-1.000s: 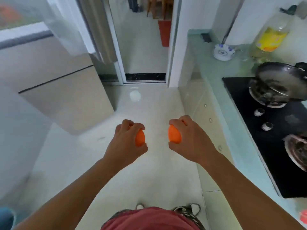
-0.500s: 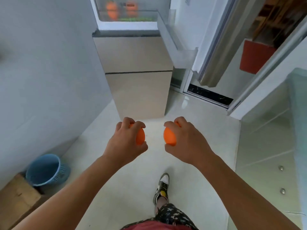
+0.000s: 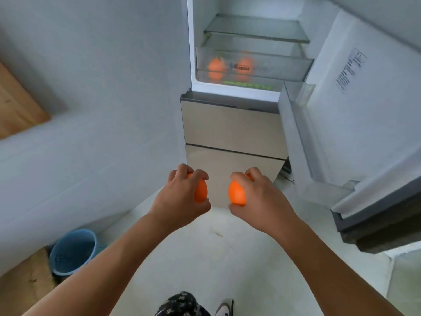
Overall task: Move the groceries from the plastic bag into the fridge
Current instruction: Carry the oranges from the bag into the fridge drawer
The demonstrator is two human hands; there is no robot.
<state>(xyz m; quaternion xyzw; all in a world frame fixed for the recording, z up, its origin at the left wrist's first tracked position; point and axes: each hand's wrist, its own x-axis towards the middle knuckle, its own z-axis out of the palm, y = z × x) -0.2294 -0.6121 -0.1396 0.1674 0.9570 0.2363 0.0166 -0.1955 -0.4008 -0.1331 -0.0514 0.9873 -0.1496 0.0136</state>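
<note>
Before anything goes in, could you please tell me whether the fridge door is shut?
No, the fridge door stands swung open to the right, showing the glass shelves and two oranges in the drawer.

A home kitchen: a beige metal fridge stands open with glass shelves, on a pale tiled floor, a blue plastic basket by the white wall.
</note>
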